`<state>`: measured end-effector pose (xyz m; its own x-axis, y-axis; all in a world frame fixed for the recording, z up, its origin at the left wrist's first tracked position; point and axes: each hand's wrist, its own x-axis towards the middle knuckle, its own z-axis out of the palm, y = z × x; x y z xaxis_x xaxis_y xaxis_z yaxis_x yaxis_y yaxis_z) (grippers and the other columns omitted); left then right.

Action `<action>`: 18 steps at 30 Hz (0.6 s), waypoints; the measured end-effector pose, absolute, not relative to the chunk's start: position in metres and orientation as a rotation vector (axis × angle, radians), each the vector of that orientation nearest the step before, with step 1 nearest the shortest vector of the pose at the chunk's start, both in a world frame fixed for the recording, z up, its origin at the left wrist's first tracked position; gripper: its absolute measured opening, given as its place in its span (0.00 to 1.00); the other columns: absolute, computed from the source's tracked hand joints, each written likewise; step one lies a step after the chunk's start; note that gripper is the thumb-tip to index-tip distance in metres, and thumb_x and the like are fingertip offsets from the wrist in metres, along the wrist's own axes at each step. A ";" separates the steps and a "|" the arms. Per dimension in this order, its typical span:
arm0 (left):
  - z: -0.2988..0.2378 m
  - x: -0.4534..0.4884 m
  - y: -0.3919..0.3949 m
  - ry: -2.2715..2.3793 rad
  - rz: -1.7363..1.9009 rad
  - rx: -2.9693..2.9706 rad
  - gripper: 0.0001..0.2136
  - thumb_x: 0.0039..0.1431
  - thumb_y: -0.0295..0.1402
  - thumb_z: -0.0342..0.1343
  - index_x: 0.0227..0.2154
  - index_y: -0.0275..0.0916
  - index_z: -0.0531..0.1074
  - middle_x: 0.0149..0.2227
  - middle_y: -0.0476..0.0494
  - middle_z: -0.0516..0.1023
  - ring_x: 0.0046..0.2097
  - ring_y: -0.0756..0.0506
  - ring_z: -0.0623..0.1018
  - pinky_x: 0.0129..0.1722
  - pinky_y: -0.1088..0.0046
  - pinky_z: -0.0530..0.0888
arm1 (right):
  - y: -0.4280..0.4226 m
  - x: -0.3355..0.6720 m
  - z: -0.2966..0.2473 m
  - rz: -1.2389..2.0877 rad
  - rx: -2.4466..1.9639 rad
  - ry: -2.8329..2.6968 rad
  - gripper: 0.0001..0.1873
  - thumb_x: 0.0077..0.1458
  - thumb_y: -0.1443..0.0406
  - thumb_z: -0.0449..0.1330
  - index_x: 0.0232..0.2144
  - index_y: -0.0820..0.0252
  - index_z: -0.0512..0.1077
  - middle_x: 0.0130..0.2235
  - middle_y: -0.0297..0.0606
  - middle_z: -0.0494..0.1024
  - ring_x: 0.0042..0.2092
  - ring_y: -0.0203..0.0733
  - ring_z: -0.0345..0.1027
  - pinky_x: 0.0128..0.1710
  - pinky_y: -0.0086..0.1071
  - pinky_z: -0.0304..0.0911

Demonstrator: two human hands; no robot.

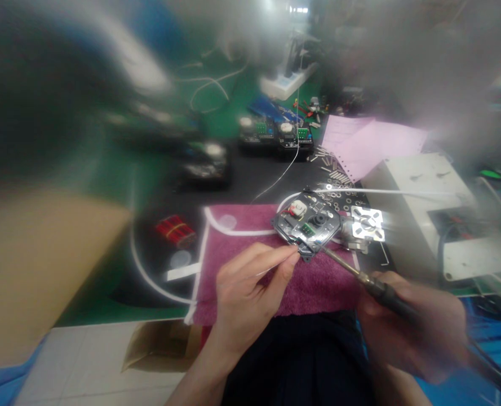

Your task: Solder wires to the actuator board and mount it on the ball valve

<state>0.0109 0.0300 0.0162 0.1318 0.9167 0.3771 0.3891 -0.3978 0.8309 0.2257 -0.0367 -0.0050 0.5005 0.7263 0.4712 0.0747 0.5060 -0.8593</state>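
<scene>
A dark circuit board [298,228] with clipped corners lies on a purple towel [318,287]. It carries a white part, a green connector and a round black part. My left hand [254,287] pinches a thin solder wire [261,274] between thumb and fingertips at the board's near edge. Wrapped around the dark handle of a soldering iron [360,276], my right hand [411,321] comes in from the right. The iron's tip meets the board's near right edge, close to my left fingertips. Whether solder touches the tip is too small to tell.
Several similar boards [295,135] stand behind on the black mat. Loose metal pins and rings [338,177] lie right of them, near pink paper sheets [372,141]. A bright metal plate [367,224] sits beside a white box [423,175]. Left lies a red bundle [175,230].
</scene>
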 end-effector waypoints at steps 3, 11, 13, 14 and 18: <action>0.017 0.011 0.030 1.243 1.236 1.856 0.14 0.64 0.23 0.66 0.48 0.46 0.84 0.40 0.51 0.87 0.38 0.51 0.84 0.39 0.76 0.79 | -0.034 0.225 -0.002 0.449 -0.962 -1.059 0.15 0.70 0.60 0.54 0.42 0.60 0.79 0.26 0.38 0.77 0.29 0.49 0.75 0.27 0.44 0.70; 0.018 0.011 0.031 1.256 1.222 1.872 0.12 0.65 0.24 0.66 0.47 0.46 0.84 0.40 0.51 0.87 0.38 0.51 0.84 0.39 0.77 0.79 | -0.034 0.226 -0.005 0.422 -1.034 -0.991 0.14 0.66 0.55 0.61 0.38 0.57 0.82 0.22 0.36 0.73 0.24 0.46 0.71 0.24 0.42 0.69; 0.017 0.011 0.031 1.262 1.214 1.875 0.12 0.65 0.24 0.66 0.47 0.46 0.84 0.40 0.50 0.87 0.38 0.51 0.84 0.40 0.76 0.79 | -0.034 0.226 -0.005 0.418 -1.050 -0.996 0.14 0.66 0.55 0.62 0.36 0.57 0.81 0.22 0.35 0.72 0.23 0.45 0.69 0.23 0.41 0.68; 0.017 0.011 0.031 1.269 1.210 1.878 0.12 0.65 0.24 0.66 0.47 0.46 0.84 0.40 0.50 0.87 0.38 0.50 0.84 0.40 0.76 0.79 | -0.033 0.226 -0.005 0.420 -1.049 -1.004 0.14 0.66 0.56 0.61 0.36 0.57 0.81 0.21 0.35 0.72 0.22 0.44 0.69 0.22 0.41 0.68; 0.016 0.011 0.030 1.278 1.207 1.887 0.12 0.66 0.25 0.65 0.47 0.47 0.85 0.40 0.50 0.87 0.38 0.50 0.84 0.39 0.75 0.80 | -0.033 0.226 -0.005 0.429 -1.034 -1.004 0.13 0.66 0.56 0.61 0.37 0.57 0.81 0.21 0.35 0.71 0.22 0.43 0.68 0.22 0.40 0.68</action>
